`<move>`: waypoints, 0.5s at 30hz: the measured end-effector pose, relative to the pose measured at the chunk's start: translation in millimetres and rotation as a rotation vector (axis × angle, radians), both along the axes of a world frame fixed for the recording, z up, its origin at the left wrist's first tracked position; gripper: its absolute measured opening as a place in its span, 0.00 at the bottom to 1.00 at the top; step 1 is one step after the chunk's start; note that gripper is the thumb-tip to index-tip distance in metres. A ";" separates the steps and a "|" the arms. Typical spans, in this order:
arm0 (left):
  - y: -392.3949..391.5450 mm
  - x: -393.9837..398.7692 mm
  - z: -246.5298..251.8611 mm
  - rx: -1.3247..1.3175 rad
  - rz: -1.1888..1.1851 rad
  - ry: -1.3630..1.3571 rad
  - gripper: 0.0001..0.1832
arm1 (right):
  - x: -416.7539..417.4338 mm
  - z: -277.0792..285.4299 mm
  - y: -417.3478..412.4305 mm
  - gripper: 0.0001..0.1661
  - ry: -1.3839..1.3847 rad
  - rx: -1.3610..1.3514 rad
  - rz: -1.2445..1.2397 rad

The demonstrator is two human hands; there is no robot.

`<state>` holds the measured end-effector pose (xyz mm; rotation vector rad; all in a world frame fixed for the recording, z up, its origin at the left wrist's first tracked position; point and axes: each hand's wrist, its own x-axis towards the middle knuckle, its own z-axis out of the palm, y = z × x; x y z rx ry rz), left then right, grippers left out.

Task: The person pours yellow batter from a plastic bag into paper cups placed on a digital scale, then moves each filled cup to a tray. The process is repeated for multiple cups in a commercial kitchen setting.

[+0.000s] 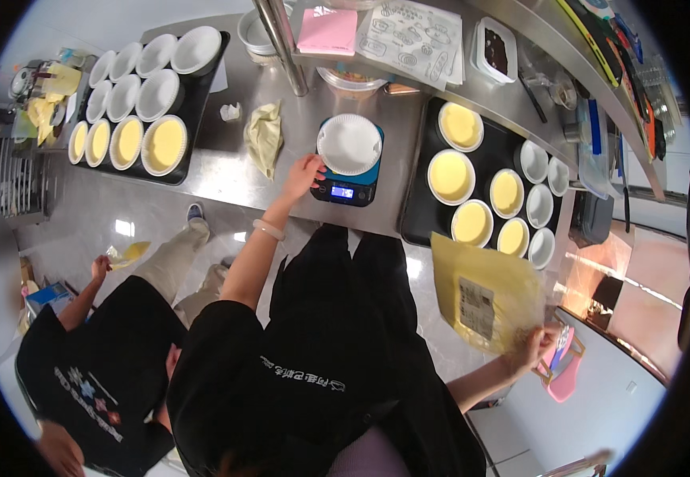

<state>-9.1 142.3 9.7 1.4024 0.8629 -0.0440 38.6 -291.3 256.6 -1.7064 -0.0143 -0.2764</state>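
A white fluted paper baking cup [350, 145] sits on a blue-topped digital scale [345, 189] with a lit display; only white paper shows inside the cup. My left hand [307, 177] is at the left side of the scale, fingers slightly bent beside the cup's rim. Whether the fingertips touch the cup or scale, I cannot tell. Out to the right, my right hand [537, 346] grips one end of a clear plastic piping bag [500, 292] of yellow batter, which bears a printed label. The bag hangs near the front edge of the right-hand black baking tray [419, 203].
On the right tray stand several yellow-filled cups [451, 176] and several white ones [539, 206]. Another black tray [193, 137] with similar cups lies left. Between it and the scale is a crumpled cloth [263, 138]. A metal post [282, 47] supports the shelf. A co-worker [106, 358] stands left.
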 end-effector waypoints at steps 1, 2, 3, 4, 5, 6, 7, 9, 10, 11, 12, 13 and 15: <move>0.7 -6.8 -5.3 0.159 -0.064 0.001 0.13 | -1.9 -0.7 9.1 0.14 0.023 -0.010 0.008; -0.2 -14.7 -11.4 0.318 -0.128 -0.001 0.13 | -3.2 -6.2 11.5 0.14 0.035 0.004 0.046; -4.1 -22.2 -16.3 0.479 -0.194 -0.004 0.13 | -5.8 -5.6 26.7 0.14 0.053 0.081 0.093; -18.0 -31.8 -2.0 0.849 -0.265 -0.117 0.13 | -7.3 -5.8 38.7 0.14 0.100 0.130 0.121; -35.3 -41.6 -3.2 0.915 -0.327 -0.151 0.14 | -8.2 -6.2 47.8 0.14 0.147 0.179 0.151; -51.4 -48.8 -4.1 0.981 -0.393 -0.188 0.15 | -8.7 -9.2 55.2 0.14 0.156 0.171 0.167; -64.8 -53.3 -5.3 1.046 -0.459 -0.224 0.17 | -9.0 -12.3 61.8 0.14 0.166 0.163 0.184; -84.8 -43.4 0.7 1.033 -0.696 -0.099 0.22 | -12.7 -10.3 72.2 0.13 0.196 0.119 0.179; -90.3 -43.0 3.9 1.032 -0.796 -0.016 0.25 | -12.1 -9.3 77.7 0.12 0.215 0.107 0.208; -95.0 -42.4 -0.4 1.048 -0.793 -0.019 0.27 | -11.5 -8.2 81.7 0.12 0.234 0.095 0.235; -98.3 -41.1 -4.8 1.064 -0.790 -0.022 0.28 | -10.7 -8.9 84.1 0.11 0.246 0.095 0.254; -100.8 -40.1 -9.0 1.080 -0.788 -0.026 0.30 | -10.2 -9.6 85.9 0.11 0.258 0.095 0.272; -104.0 -35.5 -12.8 1.116 -0.826 0.062 0.34 | -9.5 -9.3 87.6 0.10 0.284 0.101 0.302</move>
